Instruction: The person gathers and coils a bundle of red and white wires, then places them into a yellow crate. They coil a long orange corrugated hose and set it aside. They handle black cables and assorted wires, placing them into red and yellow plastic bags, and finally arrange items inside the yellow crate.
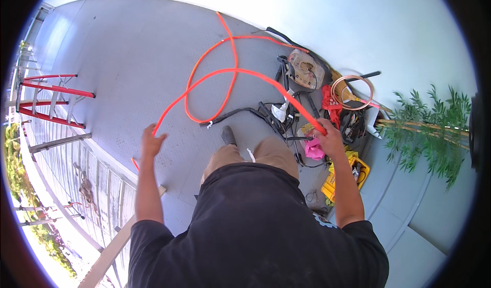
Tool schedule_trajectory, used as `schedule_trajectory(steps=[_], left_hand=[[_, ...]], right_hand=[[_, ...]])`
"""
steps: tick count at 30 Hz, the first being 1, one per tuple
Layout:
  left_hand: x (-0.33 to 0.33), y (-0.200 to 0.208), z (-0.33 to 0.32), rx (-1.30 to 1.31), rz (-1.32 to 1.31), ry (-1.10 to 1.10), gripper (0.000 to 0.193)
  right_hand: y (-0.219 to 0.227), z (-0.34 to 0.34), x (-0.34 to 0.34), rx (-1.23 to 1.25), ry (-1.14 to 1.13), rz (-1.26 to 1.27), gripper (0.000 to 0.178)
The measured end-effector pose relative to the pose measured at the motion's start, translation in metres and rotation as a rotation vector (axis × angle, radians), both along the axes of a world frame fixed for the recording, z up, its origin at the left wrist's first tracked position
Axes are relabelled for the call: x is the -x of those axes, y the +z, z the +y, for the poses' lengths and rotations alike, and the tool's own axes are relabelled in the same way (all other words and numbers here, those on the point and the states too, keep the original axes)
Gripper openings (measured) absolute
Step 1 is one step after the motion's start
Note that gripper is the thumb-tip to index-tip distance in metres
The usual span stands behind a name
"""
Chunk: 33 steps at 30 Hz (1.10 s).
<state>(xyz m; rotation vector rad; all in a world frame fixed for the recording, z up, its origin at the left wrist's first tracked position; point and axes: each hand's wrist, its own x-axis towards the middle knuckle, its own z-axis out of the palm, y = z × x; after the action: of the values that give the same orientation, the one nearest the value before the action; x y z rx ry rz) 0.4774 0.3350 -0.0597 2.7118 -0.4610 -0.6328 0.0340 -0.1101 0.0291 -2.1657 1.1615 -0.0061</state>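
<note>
A long orange flexible tube [273, 81] arches between my two hands and loops over the grey floor ahead. My left hand [152, 142] is closed around it on the left, and a short free end pokes out below that hand. On the right, my right hand [332, 139] grips the tube's other stretch close to where it stops showing. The rest of the tube crosses itself in a big loop and runs to the wall at the far right. Whether it is hose or conduit I cannot tell.
Black cables [266, 115], a copper coil [366, 104], a pink cloth [314, 149], a dirty bag-like item [306, 69] and a yellow toolbox [330, 185] clutter the right. Leafy plants [429, 129] stand beyond. A red stepladder [59, 88] and a white railing [102, 185] are left.
</note>
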Motion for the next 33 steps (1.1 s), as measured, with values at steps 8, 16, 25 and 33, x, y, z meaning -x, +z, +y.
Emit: schedule_trajectory(steps=[8, 16, 25, 33], left_hand=[[0.073, 0.027, -0.275, 0.423, 0.201, -0.705, 0.057], [-0.037, -0.081, -0.251, 0.003, 0.532, 0.113, 0.048], [-0.04, -0.182, -0.525, 0.396, 0.489, 0.132, 0.072], [-0.078, -0.209, -0.627, 0.382, 0.634, 0.249, 0.052]], right_hand=[[0.008, -0.032, -0.217, -0.004, 0.768, -0.022, 0.039], [-0.184, -0.236, -0.4, -0.066, 1.065, 0.527, 0.029], [-0.518, -0.385, -0.646, 0.606, 1.677, 0.655, 0.026], [-0.685, -0.349, -0.767, 0.586, 1.751, 0.587, 0.048]])
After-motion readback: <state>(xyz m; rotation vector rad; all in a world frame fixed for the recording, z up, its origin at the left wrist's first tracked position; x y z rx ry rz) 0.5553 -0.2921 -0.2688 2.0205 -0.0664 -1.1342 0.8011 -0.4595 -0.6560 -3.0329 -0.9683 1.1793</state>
